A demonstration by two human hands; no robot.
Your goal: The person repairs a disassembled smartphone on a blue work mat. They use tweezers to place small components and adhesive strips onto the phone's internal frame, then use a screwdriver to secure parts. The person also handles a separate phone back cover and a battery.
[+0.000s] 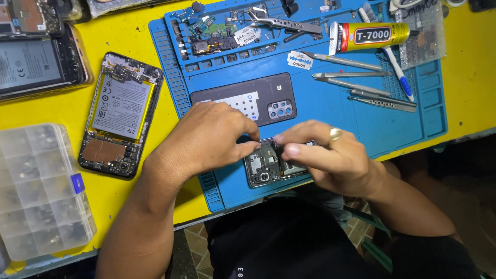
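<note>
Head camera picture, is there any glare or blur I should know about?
Head view: bright even light, only soft shadows under the left hand and right hand; mild glare on the clear compartment box and the adhesive tube; the opened phone is sharp; frame edges curve slightly.

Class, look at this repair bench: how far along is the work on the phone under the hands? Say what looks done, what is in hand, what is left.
Done: the back cover is off, lying on the blue mat. In hand: the left hand and right hand both pinch at the opened phone, its insides exposed. Left: the cover is not yet refitted; glue tube and tweezers lie untouched.
</note>
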